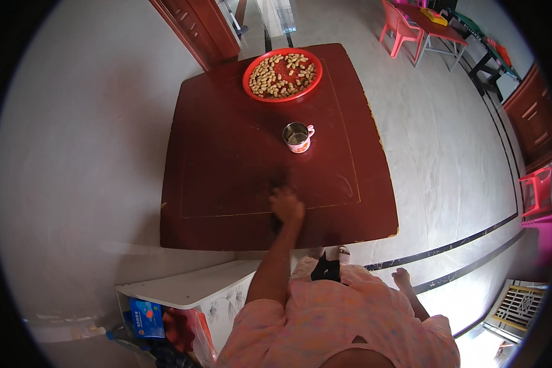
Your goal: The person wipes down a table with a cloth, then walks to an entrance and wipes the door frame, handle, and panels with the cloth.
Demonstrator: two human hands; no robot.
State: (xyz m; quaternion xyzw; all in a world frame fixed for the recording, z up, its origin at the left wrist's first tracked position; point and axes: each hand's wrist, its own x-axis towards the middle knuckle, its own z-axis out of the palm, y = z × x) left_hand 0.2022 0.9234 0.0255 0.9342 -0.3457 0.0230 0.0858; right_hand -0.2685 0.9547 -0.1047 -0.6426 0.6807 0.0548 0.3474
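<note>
Over the near part of a dark red wooden table (239,184), my left hand (287,206) reaches forward, blurred by motion. Its fingers look curled, but whether they touch the tabletop or hold something is not clear. Beyond it stands a metal-lined cup (299,146) with a pink printed outside and a handle on its right. Towards the far edge lies a round red plastic tray (319,76) with many unshelled peanuts (263,79) spread in it. My right hand (401,278) hangs beside my body, away from the table, small and partly turned from view.
A white cabinet (188,285) stands below the table's near left side, with a blue box (147,318) inside. A red door (202,30) is near the far left corner. Pink plastic chairs (402,30) and a small red table (434,23) stand to the right.
</note>
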